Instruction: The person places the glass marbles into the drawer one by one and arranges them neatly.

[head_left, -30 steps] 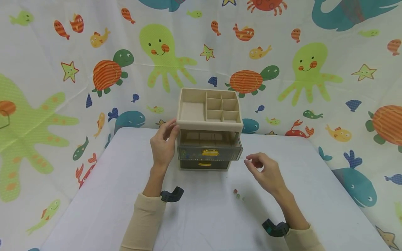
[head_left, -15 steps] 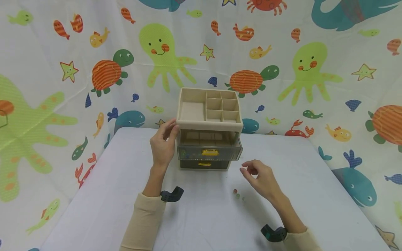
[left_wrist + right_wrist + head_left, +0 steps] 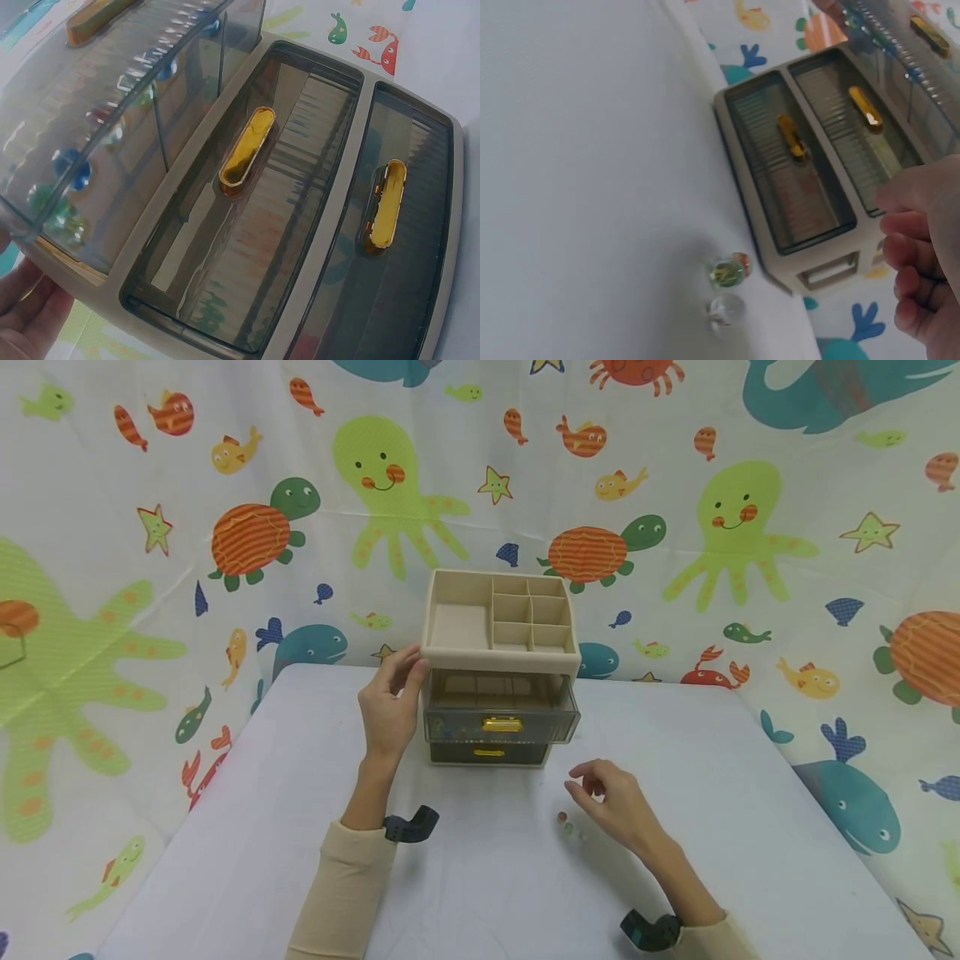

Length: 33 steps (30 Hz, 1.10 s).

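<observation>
A beige drawer organizer (image 3: 501,662) stands at the middle of the table, its upper clear drawer (image 3: 457,727) pulled out. Several glass marbles, among them a blue marble (image 3: 73,168), lie along that drawer's front in the left wrist view. My left hand (image 3: 392,702) holds the organizer's left side, thumb at the front corner. On the table in front lie a reddish marble (image 3: 742,261), a green marble (image 3: 727,273) and a clear marble (image 3: 727,307). Just above and right of them is my right hand (image 3: 617,800), fingers loosely bent and holding nothing.
Divided beige compartments (image 3: 513,610) form the organizer's top. Below the pulled-out drawer, a lower drawer (image 3: 450,753) with a gold handle is closed. A white cloth covers the table (image 3: 247,827), and a curtain (image 3: 480,527) printed with sea animals hangs behind it.
My right hand has moved down and a little left, from beside the open drawer to near the marbles on the table. The left hand and the organizer have stayed still.
</observation>
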Each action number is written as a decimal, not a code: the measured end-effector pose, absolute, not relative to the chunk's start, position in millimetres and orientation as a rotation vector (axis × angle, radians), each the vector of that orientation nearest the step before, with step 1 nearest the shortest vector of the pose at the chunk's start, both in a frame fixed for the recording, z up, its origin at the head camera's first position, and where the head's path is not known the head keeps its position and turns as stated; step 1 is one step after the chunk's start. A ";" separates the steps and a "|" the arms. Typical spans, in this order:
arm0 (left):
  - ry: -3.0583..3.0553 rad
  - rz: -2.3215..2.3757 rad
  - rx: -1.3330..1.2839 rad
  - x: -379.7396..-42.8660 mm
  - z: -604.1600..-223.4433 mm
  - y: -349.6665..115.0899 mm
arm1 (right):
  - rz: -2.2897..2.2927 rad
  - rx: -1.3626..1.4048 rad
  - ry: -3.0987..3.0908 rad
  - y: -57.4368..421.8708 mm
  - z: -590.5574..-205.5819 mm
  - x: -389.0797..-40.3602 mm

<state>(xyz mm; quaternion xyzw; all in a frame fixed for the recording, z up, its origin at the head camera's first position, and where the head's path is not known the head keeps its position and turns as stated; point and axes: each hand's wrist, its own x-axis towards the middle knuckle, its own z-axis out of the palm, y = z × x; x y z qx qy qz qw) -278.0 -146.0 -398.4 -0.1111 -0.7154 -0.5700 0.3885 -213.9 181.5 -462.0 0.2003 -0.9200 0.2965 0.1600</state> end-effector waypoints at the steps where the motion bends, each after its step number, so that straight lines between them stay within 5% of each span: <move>1: -1.820 -1.450 -0.283 -278.0 -398.4 -146.0 | 0.848 0.565 -2.642 181.4 -463.5 -213.6; 33: -1.824 -1.437 -0.287 -277.1 -397.2 -146.0 | 0.864 0.510 -2.903 183.2 -496.9 -216.4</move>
